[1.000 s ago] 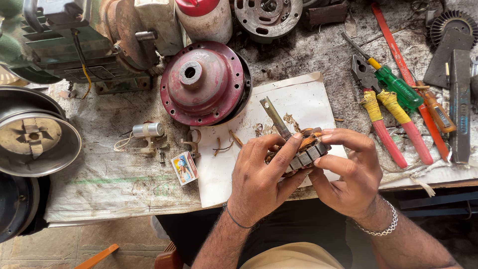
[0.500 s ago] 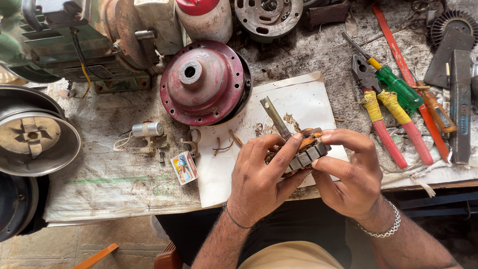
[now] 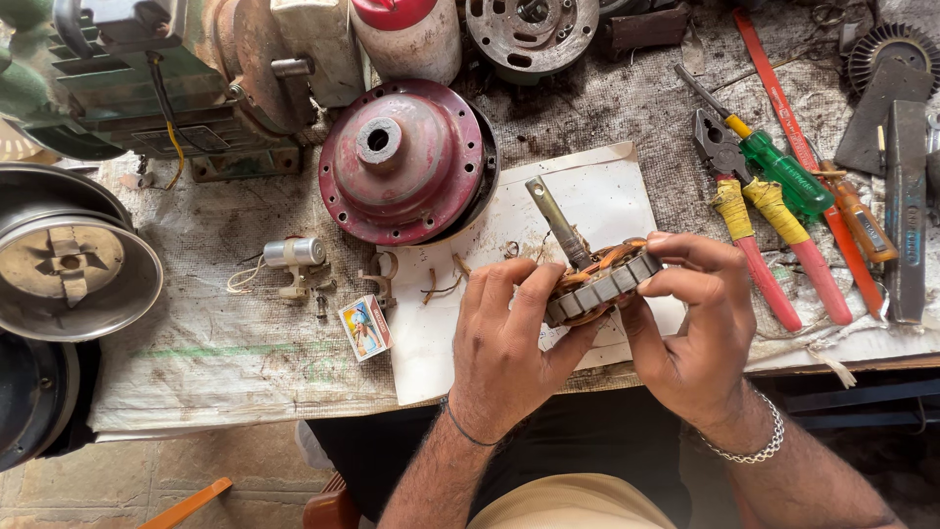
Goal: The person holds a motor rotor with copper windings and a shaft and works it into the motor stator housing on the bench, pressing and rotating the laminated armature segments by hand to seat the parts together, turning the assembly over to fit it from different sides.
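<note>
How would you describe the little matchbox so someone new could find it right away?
Start at the big round red metal motor cover at the bench's middle. Below it lies a white paper sheet; the small rectangular picture-printed matchbox sits just off its left edge. It is the only printed cardboard box among metal parts.

workbench (image 3: pixel 607 108) | red motor cover (image 3: pixel 401 162) | white sheet (image 3: pixel 607 196) | pliers (image 3: pixel 749 211) | matchbox (image 3: pixel 364 327)

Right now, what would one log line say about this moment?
left hand: grips motor winding core | right hand: grips same core | shaft: tilted up-left | under: white paper sheet | pliers: right, untouched
</note>
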Demonstrator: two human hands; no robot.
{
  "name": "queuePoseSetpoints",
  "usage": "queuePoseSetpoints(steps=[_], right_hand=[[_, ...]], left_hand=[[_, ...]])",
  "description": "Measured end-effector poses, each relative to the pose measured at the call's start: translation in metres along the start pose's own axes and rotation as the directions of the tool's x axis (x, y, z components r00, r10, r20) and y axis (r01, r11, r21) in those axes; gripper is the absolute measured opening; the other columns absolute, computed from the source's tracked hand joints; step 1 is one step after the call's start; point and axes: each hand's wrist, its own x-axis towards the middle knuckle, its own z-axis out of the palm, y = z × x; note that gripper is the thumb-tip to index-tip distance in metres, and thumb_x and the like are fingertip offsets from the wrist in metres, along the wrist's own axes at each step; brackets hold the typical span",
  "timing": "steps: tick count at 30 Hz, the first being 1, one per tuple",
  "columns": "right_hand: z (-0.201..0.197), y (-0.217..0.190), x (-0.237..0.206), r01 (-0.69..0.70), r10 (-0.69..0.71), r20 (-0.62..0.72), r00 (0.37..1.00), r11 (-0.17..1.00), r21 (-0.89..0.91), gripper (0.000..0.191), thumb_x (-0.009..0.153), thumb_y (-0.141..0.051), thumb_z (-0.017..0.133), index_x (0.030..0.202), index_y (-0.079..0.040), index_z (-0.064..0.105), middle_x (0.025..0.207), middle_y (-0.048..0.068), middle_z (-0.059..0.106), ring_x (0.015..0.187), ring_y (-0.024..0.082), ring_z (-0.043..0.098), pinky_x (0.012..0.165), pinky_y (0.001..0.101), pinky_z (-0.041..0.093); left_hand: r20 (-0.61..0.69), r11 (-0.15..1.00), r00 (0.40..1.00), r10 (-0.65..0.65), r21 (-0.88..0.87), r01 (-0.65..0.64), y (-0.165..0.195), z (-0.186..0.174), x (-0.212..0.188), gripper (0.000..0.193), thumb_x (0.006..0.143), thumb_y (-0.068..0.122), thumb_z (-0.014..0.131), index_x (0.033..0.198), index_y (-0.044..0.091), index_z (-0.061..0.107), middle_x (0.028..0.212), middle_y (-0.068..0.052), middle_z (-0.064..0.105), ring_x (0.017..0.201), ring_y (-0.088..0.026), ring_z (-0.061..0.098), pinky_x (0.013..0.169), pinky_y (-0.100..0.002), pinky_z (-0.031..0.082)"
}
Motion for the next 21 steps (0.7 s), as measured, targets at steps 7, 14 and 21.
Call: queuePoseSetpoints(steps=[7, 14, 21], right_hand=[[0.000, 0.002, -0.019, -0.022, 0.022, 0.013, 1.000, 1.000, -0.007, 0.036, 0.091, 0.009, 0.074, 0.114, -0.006, 0.052, 0.133, 0.016, 0.054, 0.125, 0.030, 0.062, 0.098, 0.0361, 0.057], [0.016, -0.021, -0.030, -0.010, 0.010, 0.026, 1.000, 1.000, -0.024, 0.035, 0.092, 0.007, 0.075, 0.115, -0.006, 0.051, 0.131, 0.017, 0.058, 0.124, 0.031, 0.063, 0.099, 0.0371, 0.056], [0.027, -0.017, -0.052, -0.019, 0.019, 0.085, 0.996, 1.000, 0.001, 0.040, 0.087, -0.001, 0.080, 0.115, -0.006, 0.051, 0.129, 0.018, 0.062, 0.117, 0.031, 0.067, 0.098, 0.0388, 0.057]], left_hand=[[0.016, 1.000, 1.000, 0.002, 0.021, -0.003, 0.001, 0.003, -0.018, 0.054, 0.084, 0.023, 0.087, 0.126, 0.004, 0.059, 0.116, -0.013, 0.060, 0.110, -0.032, 0.059, 0.095, -0.045, 0.051], [0.035, 0.998, 0.999, 0.028, 0.059, -0.030, -0.013, -0.015, -0.046, 0.058, 0.085, 0.026, 0.086, 0.129, 0.002, 0.057, 0.118, -0.012, 0.058, 0.112, -0.032, 0.058, 0.096, -0.045, 0.050], [-0.038, 0.998, 0.999, 0.013, 0.060, -0.011, -0.020, -0.006, -0.069, 0.058, 0.087, 0.027, 0.087, 0.132, 0.004, 0.059, 0.115, -0.011, 0.055, 0.105, -0.030, 0.057, 0.091, -0.044, 0.050]])
